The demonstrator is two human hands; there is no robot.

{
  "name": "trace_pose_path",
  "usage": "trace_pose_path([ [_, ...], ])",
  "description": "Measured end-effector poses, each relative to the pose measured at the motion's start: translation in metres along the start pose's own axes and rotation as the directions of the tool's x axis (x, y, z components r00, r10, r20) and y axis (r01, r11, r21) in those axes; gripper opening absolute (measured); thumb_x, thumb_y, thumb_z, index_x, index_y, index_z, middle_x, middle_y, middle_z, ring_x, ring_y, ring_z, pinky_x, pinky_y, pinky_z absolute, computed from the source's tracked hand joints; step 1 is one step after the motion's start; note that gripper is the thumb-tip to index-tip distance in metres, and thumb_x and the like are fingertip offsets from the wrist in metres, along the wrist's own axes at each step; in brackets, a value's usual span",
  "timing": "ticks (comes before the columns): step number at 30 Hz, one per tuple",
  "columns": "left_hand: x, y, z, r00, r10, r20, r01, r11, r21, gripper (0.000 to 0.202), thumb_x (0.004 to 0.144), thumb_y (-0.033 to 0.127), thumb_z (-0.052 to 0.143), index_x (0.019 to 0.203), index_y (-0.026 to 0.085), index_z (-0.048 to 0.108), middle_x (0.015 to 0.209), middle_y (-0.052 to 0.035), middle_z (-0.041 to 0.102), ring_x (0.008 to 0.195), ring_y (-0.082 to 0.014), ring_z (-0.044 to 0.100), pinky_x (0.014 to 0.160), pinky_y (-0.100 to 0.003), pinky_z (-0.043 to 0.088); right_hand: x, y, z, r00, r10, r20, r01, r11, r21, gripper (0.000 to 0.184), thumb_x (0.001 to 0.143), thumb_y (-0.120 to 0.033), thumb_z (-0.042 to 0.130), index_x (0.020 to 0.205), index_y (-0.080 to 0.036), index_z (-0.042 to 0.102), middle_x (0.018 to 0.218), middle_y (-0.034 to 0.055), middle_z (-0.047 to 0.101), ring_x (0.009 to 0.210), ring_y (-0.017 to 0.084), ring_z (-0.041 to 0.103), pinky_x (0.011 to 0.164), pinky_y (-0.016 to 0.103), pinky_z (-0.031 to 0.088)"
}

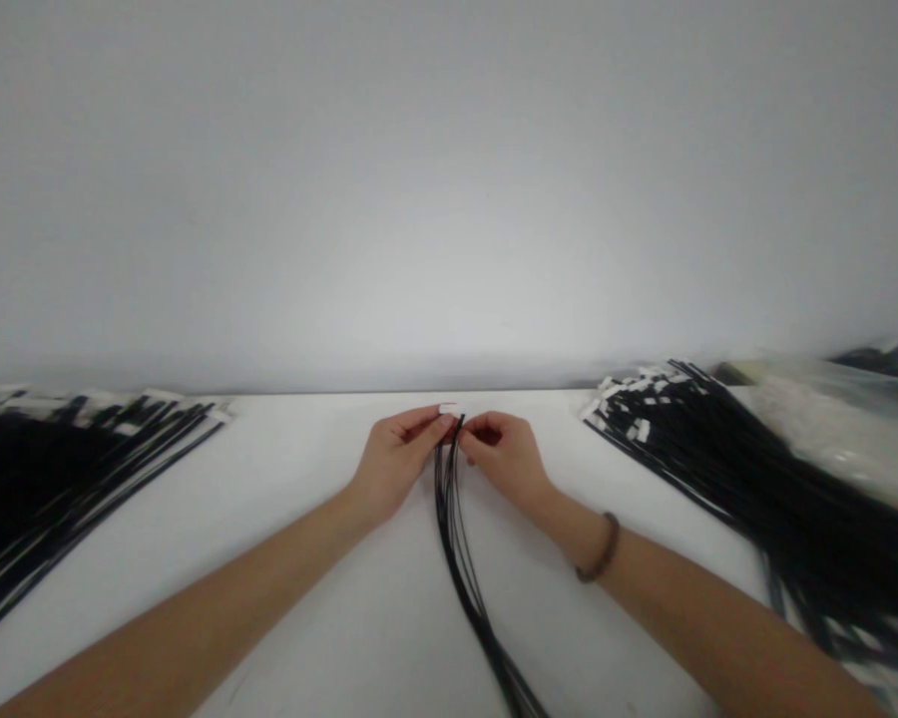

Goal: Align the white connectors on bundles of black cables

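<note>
A bundle of thin black cables (449, 519) hangs down from between my hands and trails toward the near edge of the view. At its top is a small white connector (450, 409). My left hand (400, 449) is closed, pinching the connector and the cable ends between thumb and fingers. My right hand (505, 451) is closed too, its thumb and fingertips pinched at a black wire end just right of the connector. The fingers partly cover the connector, so how the wires enter it cannot be made out.
On the left lies a large pile of black cables (37, 469) with white connectors at the far ends. A similar pile (778, 499) is on the right, beside a clear plastic bag (845, 419). A white table (306, 588) meets a pale wall (449, 199) behind.
</note>
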State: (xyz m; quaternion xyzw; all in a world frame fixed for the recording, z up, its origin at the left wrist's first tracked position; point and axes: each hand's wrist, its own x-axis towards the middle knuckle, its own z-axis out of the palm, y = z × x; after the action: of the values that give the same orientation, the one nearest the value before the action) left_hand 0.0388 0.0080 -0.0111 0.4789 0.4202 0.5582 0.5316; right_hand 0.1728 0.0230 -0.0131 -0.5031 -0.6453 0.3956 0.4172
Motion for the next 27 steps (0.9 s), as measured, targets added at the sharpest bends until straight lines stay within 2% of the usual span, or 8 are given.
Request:
trace_pose_path([
  [4,-0.001,0.002,0.002,1.000,0.001,0.011,-0.002,1.000,0.031,0.020,0.071,0.030,0.058,0.083,0.015,0.065,0.077,-0.0038,0.065,0.073,-0.0141,0.057,0.071,-0.026,0.043,-0.001,-0.002,0.000,0.998,-0.056,-0.028,0.052,0.989,-0.141,0.012,0.067,-0.024,0.047,0.063,-0.015,0.053,0.055,-0.0007,0.053,0.051,0.009,0.047,0.049,0.020,0.035],
  [7,-0.001,0.001,0.003,0.999,-0.021,0.033,0.023,0.999,-0.041,0.020,0.071,0.030,0.059,0.082,0.014,0.065,0.078,-0.0050,0.066,0.073,-0.0150,0.057,0.074,-0.028,0.044,-0.002,-0.002,0.000,0.991,-0.136,0.001,0.132,0.964,-0.230,0.018,0.073,-0.024,0.040,0.060,-0.015,0.049,0.054,-0.0008,0.050,0.052,0.009,0.044,0.049,0.021,0.032],
  [11,0.001,0.001,0.003,0.998,-0.055,-0.019,0.051,0.985,-0.164,0.017,0.066,0.027,0.063,0.076,0.013,0.064,0.073,-0.0041,0.065,0.071,-0.0145,0.058,0.075,-0.028,0.044,-0.006,-0.002,0.000,0.967,-0.240,0.081,0.253,0.915,-0.314,0.022,0.078,-0.023,0.036,0.061,-0.015,0.047,0.055,-0.0001,0.049,0.053,0.009,0.043,0.050,0.021,0.030],
  [16,0.001,0.000,0.002,0.996,-0.031,-0.087,0.021,0.993,-0.120,0.017,0.065,0.027,0.065,0.076,0.014,0.064,0.071,-0.0026,0.064,0.068,-0.0128,0.057,0.069,-0.025,0.045,-0.010,-0.005,0.000,0.929,-0.330,0.166,0.368,0.866,-0.338,0.018,0.077,-0.020,0.039,0.062,-0.016,0.046,0.055,-0.0016,0.047,0.050,0.008,0.039,0.049,0.020,0.027],
  [22,-0.001,-0.004,0.000,0.998,-0.016,-0.062,0.011,0.997,-0.081,0.021,0.066,0.030,0.064,0.080,0.014,0.066,0.078,-0.0049,0.066,0.072,-0.0143,0.057,0.073,-0.027,0.044,-0.011,-0.005,0.000,0.911,-0.376,0.169,0.412,0.851,-0.325,0.020,0.076,-0.020,0.041,0.057,-0.016,0.043,0.051,-0.0031,0.044,0.047,0.007,0.035,0.048,0.020,0.024],
  [27,-0.003,-0.002,-0.001,0.999,-0.034,-0.037,0.033,0.999,-0.026,0.020,0.067,0.029,0.063,0.081,0.014,0.067,0.079,-0.0060,0.066,0.075,-0.0164,0.058,0.076,-0.030,0.044,-0.012,-0.007,-0.001,0.905,-0.380,0.192,0.425,0.841,-0.334,0.021,0.077,-0.020,0.040,0.058,-0.016,0.045,0.054,-0.0018,0.047,0.050,0.008,0.038,0.050,0.021,0.027],
])
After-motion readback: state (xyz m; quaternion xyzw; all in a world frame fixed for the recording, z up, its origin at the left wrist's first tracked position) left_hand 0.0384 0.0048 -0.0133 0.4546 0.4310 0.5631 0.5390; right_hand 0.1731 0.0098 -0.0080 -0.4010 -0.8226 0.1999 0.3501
